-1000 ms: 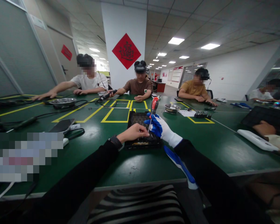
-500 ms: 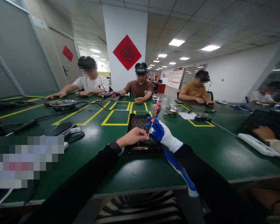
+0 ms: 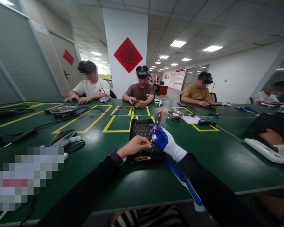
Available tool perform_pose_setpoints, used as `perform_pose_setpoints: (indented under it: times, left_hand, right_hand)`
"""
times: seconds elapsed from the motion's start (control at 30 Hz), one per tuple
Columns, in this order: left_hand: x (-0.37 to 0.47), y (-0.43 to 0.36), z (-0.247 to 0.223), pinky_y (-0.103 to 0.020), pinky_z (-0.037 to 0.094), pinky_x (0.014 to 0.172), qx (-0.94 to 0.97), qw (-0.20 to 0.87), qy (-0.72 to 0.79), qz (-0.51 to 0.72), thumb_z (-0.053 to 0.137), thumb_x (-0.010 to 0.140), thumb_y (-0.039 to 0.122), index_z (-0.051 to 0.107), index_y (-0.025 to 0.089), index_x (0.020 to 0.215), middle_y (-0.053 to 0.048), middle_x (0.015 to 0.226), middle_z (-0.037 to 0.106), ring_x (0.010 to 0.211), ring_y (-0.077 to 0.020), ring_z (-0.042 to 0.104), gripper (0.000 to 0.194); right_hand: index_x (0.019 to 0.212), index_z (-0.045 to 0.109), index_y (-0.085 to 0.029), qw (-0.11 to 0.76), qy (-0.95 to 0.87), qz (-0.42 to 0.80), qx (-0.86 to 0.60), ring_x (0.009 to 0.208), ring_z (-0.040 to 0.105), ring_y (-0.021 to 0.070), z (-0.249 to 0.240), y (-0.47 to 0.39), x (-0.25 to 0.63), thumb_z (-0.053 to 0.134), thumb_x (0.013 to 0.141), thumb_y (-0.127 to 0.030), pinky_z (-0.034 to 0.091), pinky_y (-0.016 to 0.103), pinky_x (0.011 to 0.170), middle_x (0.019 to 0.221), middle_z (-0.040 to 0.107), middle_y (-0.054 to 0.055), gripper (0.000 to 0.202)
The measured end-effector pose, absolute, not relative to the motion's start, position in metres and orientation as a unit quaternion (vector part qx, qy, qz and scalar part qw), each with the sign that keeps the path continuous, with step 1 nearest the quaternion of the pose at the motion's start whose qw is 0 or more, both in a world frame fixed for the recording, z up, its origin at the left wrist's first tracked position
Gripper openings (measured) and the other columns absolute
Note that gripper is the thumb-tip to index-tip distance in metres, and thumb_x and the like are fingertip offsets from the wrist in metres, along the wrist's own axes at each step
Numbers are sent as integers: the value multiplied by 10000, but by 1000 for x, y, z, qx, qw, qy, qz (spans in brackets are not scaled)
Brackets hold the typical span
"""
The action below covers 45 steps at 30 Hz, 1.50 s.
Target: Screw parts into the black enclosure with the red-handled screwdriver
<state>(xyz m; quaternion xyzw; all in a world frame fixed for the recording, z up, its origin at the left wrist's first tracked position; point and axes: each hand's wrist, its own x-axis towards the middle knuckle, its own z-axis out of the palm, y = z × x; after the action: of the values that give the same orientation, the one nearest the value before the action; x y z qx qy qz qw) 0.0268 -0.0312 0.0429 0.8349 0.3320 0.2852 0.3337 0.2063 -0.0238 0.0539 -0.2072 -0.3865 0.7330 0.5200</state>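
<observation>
We find the screwdriver [image 3: 158, 118] in the right hand [image 3: 164, 140], its red-and-dark handle rising above the fingers. It is tilted, its thin metal shaft slanting down to the left hand's [image 3: 138, 146] fingertips. We record the case [image 3: 140, 126] lying flat beneath both hands: black, rectangular, dark patterned interior exposed, a brownish strip at its near end.

Ceiling panels [image 3: 178, 43] light a dim room; glare on tabletop [image 3: 94, 138], edges stretched.

What the screwdriver tip [image 3: 151, 144] touches is too small to tell
</observation>
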Motion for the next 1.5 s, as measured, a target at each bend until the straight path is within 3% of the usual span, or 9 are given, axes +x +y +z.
perform_pose_setpoints:
  times: [0.37,0.57,0.83,0.97,1.2,1.33,1.5]
  left_hand:
    - [29,-34,42,-226,412,682,842,320,332,280,576,760,418,672,113,790,-38,761,658,688,-125,557,321]
    - [29,-35,43,-221,404,644,837,325,336,284,570,760,434,674,104,801,-40,741,656,673,-128,555,349]
    - [30,-34,42,-223,408,679,834,328,329,298,564,769,423,668,104,792,-45,782,661,712,-133,560,336]
    - [31,-33,40,-219,407,666,837,324,324,299,566,765,431,665,104,779,-41,756,653,693,-127,551,342]
    - [31,-33,37,-213,400,632,839,340,311,290,580,754,428,664,97,768,-33,706,627,643,-110,522,342]
    - [31,-31,35,-214,404,638,842,339,305,289,578,754,435,668,99,779,-34,716,628,653,-111,526,348]
    - [32,-30,33,-222,421,673,848,342,295,277,585,751,431,675,102,800,-43,754,648,680,-118,548,345]
  right_hand:
    - [788,483,-176,580,-414,664,-225,413,402,27,46,-27,204,691,692,-295,309,150,390,640,609,-23,259]
    - [972,561,-155,556,-398,704,-191,452,452,48,50,-26,207,612,748,-319,373,176,419,671,605,-12,282]
    - [1115,494,-231,553,-461,657,-225,408,435,40,52,-32,203,615,758,-362,367,166,394,726,644,0,398]
    - [1102,497,-226,576,-484,618,-228,406,448,39,50,-32,202,625,752,-370,360,150,384,677,626,-22,399]
    - [1066,539,-158,522,-446,695,-216,422,499,77,47,-24,207,450,845,-444,410,202,389,715,651,35,372]
    - [1061,523,-182,548,-479,651,-214,414,499,75,46,-30,205,509,819,-380,400,191,387,684,646,15,313]
    - [971,501,-198,562,-509,608,-235,385,474,62,47,-37,202,598,754,-412,380,176,367,654,635,-14,319]
